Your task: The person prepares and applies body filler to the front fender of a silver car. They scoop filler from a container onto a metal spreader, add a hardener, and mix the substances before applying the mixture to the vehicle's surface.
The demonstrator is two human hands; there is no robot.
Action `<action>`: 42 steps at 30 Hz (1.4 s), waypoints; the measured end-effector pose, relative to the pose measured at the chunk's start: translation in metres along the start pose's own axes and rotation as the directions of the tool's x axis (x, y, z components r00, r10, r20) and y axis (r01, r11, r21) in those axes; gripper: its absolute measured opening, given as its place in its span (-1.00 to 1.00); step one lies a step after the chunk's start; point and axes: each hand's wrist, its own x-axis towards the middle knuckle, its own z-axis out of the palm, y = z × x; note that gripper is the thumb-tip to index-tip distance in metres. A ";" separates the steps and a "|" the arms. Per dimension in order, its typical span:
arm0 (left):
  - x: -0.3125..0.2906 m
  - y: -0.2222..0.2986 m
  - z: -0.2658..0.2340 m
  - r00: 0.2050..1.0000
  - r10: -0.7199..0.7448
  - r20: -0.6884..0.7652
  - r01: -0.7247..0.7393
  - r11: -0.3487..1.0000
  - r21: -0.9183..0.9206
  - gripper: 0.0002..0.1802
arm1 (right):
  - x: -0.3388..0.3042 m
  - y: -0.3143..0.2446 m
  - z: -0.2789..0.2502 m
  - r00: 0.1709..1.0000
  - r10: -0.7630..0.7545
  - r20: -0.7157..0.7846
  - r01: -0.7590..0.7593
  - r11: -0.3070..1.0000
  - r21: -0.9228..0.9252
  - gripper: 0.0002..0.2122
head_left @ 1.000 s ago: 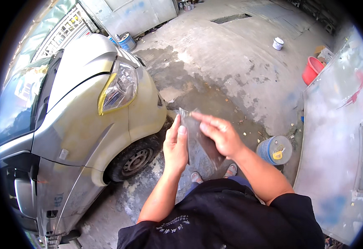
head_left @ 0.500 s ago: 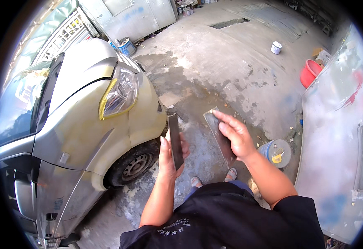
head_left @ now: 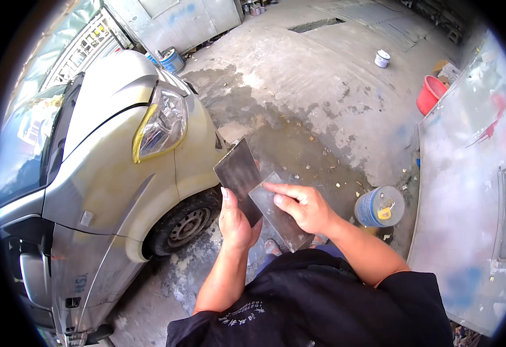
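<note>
My left hand (head_left: 236, 224) is closed round the edge of a dark, flat rectangular plate (head_left: 238, 170), its face tilted up. In my right hand (head_left: 306, 207) is a second flat plate (head_left: 282, 221), grey and worn, with the index finger stretched along its top and the thumb on its face. The two plates meet or overlap at their near edges in front of my chest; whether they press together I cannot tell. A little yellowish matter shows at the fingertip on the grey plate's upper corner.
At my left stands a silver van (head_left: 108, 196) with yellowish patches and yellow tape round its headlight (head_left: 166, 124). A blue drum (head_left: 380, 206) is at my right, near a pale panel (head_left: 467, 208). Farther off are a red bucket (head_left: 431, 95), a white can (head_left: 382, 58) and a floor opening (head_left: 316, 25).
My right hand has moved left with its plate, up to the left plate. The left plate has turned from nearly edge-on so its broad face shows.
</note>
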 end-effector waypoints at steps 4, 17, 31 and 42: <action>0.000 -0.003 -0.009 0.999 0.033 0.029 -0.036 0.995 0.093 -0.36 | -0.017 0.010 0.007 0.998 0.010 0.055 -0.005 0.996 -0.092 -0.69; -0.012 0.003 0.007 0.991 -0.074 0.108 0.079 0.996 -0.039 -0.52 | 0.028 -0.008 -0.024 0.810 -0.463 -0.359 0.288 0.848 -0.445 -0.68; -0.012 -0.009 -0.011 0.986 -0.133 0.103 0.119 0.985 0.127 -0.56 | 0.016 -0.026 0.009 0.876 -0.425 -0.228 0.248 0.801 -0.545 -0.68; -0.016 0.006 -0.024 0.943 -0.293 0.159 0.228 0.915 0.333 -0.55 | 0.038 -0.019 -0.052 0.788 -0.449 -0.421 0.190 0.828 -0.528 -0.66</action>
